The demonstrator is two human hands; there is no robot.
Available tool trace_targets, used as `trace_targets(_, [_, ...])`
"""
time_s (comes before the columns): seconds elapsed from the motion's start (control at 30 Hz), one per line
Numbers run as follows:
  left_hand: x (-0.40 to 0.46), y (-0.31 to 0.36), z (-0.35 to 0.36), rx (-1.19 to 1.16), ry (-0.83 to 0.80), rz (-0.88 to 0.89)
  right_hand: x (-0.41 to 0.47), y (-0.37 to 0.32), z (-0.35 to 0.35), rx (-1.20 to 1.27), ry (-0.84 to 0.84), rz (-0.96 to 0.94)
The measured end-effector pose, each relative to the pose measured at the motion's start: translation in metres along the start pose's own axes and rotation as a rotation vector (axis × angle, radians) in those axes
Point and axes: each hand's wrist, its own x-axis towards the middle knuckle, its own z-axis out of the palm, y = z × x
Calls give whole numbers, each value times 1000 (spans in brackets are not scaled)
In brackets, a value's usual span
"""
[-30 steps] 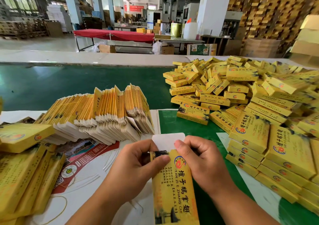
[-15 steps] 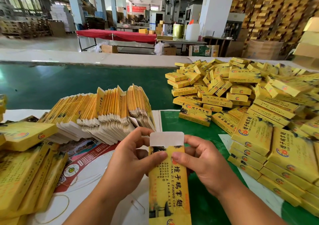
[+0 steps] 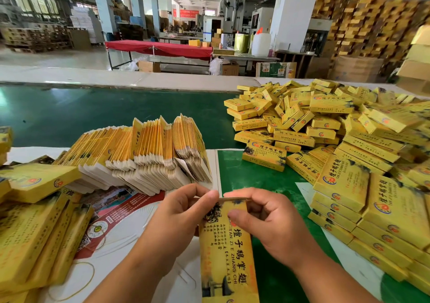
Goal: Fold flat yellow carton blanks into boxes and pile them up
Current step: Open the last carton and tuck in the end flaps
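Observation:
I hold one yellow carton (image 3: 229, 254) upright in front of me, its long printed face toward me. My left hand (image 3: 179, 219) grips its upper left edge, thumb over the top corner. My right hand (image 3: 265, 221) grips the upper right, thumb pressed on the printed face and fingers curled over the top end. The white end flap is folded down and out of sight. A fanned stack of flat yellow blanks (image 3: 149, 154) stands behind my left hand. A large heap of folded yellow boxes (image 3: 325, 130) fills the right side.
More yellow cartons (image 3: 35, 228) lie stacked at the left edge. A red and white printed sheet (image 3: 121, 212) lies under my left hand. The green table surface (image 3: 244, 172) shows between the piles; a green belt (image 3: 93, 109) runs behind.
The white end flap that stood up above the carton has been folded down. Both hands have closed over the carton's top end.

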Motion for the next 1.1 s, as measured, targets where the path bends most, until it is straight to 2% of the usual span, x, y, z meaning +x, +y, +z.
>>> trace_targets(0.43, [0,-1,-3,-30,48,-14,2,3,-2,-70,46,107])
trace_targets(0.6, [-2,0,3,43,66,-27,1,4,-2,-127,73,86])
trace_targets(0.73, [-5,-2,13,355,198,38,0,7,6,-140,278,-12])
trace_targets(0.83, [-11,-5,21,699,258,79,0,7,11,-161,433,-79])
trace_targets(0.9, [-14,-9,25,843,283,133,0,5,16,-212,439,-114])
trace_targets(1.1, [-15,-11,25,940,298,233,-1,2,20,-224,398,-172])
